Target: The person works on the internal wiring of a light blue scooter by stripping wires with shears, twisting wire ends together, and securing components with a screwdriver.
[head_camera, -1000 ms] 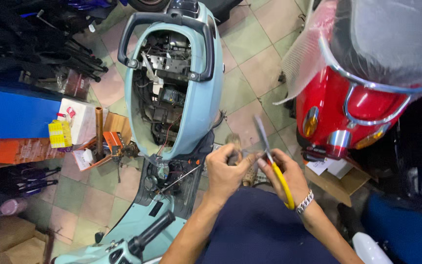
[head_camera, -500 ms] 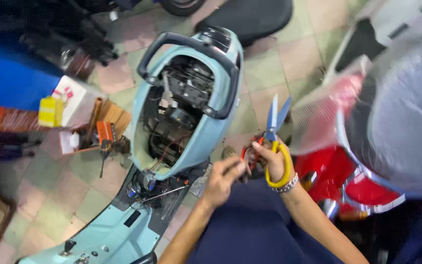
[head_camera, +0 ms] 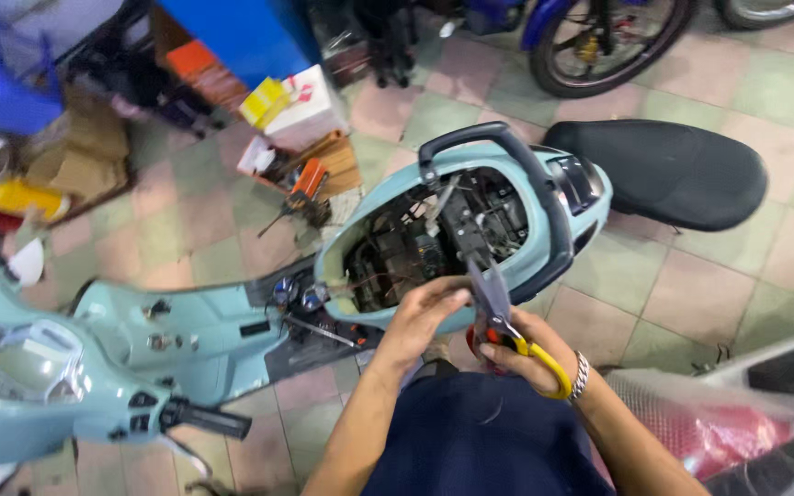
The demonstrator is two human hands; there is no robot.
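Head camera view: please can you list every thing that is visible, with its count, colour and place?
scooter: one, light blue, seat compartment open, centre-left
loose seat: one, black, on floor behind scooter
motorbike wheel: one, black, top right
small boxes: a few, yellow and white, upper left
wooden tray: one, brown, holds tools, left of the compartment
wrapped scooter: one, red under clear plastic, bottom right
scissors: one, yellow handles, in right hand
left hand: one, fingertips by the blades
right hand: one, grip on scissors, metal bracelet
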